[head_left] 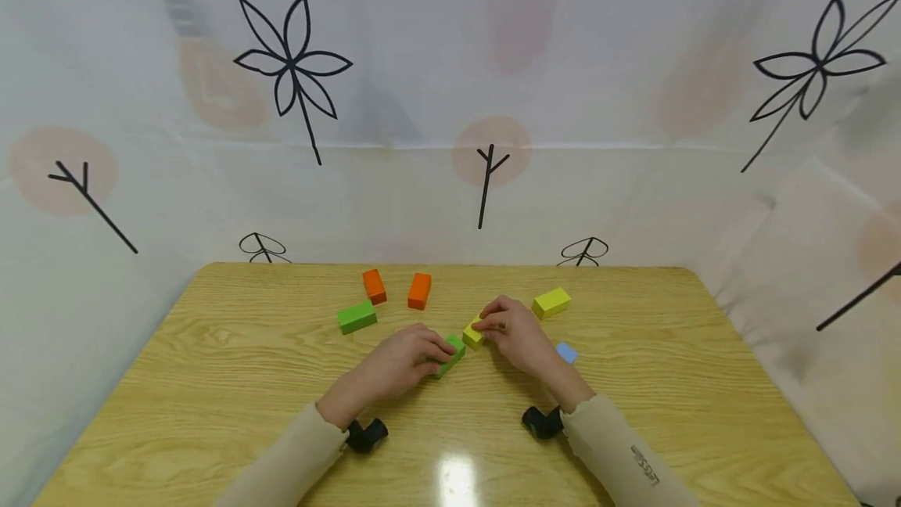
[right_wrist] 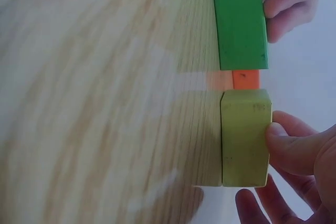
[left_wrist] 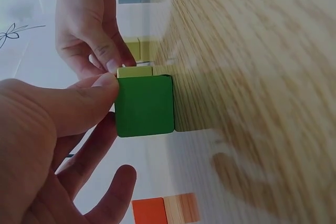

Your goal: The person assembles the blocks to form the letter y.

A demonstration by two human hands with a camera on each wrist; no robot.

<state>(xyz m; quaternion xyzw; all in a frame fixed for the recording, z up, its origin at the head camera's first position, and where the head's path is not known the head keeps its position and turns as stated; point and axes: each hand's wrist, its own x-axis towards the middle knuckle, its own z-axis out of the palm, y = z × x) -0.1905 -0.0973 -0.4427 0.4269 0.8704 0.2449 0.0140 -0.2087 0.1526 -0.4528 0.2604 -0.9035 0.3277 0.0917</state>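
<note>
My left hand (head_left: 403, 361) pinches a green block (head_left: 454, 350) lying on the table; in the left wrist view, its square end (left_wrist: 144, 106) faces the camera, thumb at its upper edge. Just right of it, a yellow block (head_left: 471, 336) is pinched between thumb and fingers of my right hand (head_left: 519, 337). The right wrist view has this yellow block (right_wrist: 245, 140) flat on the wood, with a small gap between it and the green block (right_wrist: 241, 22). My right hand hides part of the yellow block in the head view.
Two orange blocks (head_left: 419, 291) and another green block (head_left: 357, 317) lie at the back left of the wooden table (head_left: 211, 382). Another yellow block (head_left: 551, 303) and a partly hidden blue block (head_left: 566, 353) are by my right hand. A patterned cloth (head_left: 422, 202) hangs behind.
</note>
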